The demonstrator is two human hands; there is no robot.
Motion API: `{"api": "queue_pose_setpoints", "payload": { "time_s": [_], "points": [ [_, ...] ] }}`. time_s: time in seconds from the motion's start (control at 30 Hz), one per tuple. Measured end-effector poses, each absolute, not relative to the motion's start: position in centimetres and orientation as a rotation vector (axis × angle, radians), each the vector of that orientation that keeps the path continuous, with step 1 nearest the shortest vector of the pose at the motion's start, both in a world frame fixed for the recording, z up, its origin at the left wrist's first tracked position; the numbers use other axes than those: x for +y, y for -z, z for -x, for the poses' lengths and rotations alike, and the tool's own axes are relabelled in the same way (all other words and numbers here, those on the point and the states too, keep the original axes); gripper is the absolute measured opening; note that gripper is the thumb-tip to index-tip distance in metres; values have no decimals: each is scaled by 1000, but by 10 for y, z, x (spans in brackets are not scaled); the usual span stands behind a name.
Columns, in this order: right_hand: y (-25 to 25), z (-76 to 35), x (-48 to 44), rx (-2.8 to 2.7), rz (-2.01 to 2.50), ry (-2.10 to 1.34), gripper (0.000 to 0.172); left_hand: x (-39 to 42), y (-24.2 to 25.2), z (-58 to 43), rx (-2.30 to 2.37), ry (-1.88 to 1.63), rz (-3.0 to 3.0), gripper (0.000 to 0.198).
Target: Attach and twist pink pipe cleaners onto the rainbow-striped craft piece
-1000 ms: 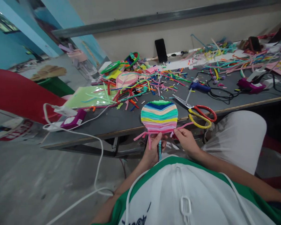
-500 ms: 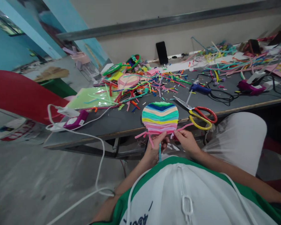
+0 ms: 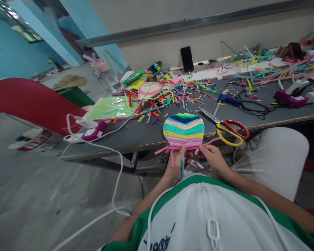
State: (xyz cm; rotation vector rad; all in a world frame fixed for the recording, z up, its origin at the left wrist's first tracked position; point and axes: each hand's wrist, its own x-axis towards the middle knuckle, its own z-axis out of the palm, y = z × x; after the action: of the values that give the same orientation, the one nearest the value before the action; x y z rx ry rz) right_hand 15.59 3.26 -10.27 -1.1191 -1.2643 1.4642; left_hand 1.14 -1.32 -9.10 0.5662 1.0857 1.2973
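Observation:
A round striped panel of pipe cleaners (image 3: 184, 129), green and blue at its top and pink at its lower edge, is held up over the table's front edge. My left hand (image 3: 176, 163) pinches the lower edge with the thumb in front. My right hand (image 3: 211, 156) has its fingers closed on a pink pipe cleaner (image 3: 211, 141) at the lower right of the panel. Loose pink ends stick out at both sides. A teal pipe cleaner stem (image 3: 182, 168) hangs below, beside my left hand. Scissors (image 3: 232, 132) with red and yellow handles lie just right of the panel.
A blue glue gun (image 3: 230, 100) with a black cord lies behind the scissors. Pipe cleaner scraps (image 3: 183, 92) cover the back of the table (image 3: 136, 136). A phone (image 3: 186, 59) leans on the wall. A purple-and-white power adapter (image 3: 94, 130) trails a white cable across the left side.
The whole view has shifted slightly, so things appear a little further right. Both hands keep their grip on the striped panel, which stays in nearly the same place.

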Motion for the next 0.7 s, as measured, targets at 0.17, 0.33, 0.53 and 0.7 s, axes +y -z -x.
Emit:
{"api": "queue_pose_setpoints", "payload": {
  "time_s": [0.17, 0.33, 0.53, 0.7],
  "points": [
    [98, -156, 32, -1225, 1113, -1501, 34, -13, 88, -10, 1014, -1202, -577, 33],
    [95, -159, 33, -1171, 1079, -1562, 32, -12, 87, -8, 1013, -1157, -561, 28],
    [95, -162, 34, -1088, 1037, -1609, 30, -11, 89, -7, 1026, -1132, -490, 30],
    [99, -161, 35, -1108, 1084, -1589, 35, -11, 89, -10, 1015, -1148, -518, 25]
  ]
}}
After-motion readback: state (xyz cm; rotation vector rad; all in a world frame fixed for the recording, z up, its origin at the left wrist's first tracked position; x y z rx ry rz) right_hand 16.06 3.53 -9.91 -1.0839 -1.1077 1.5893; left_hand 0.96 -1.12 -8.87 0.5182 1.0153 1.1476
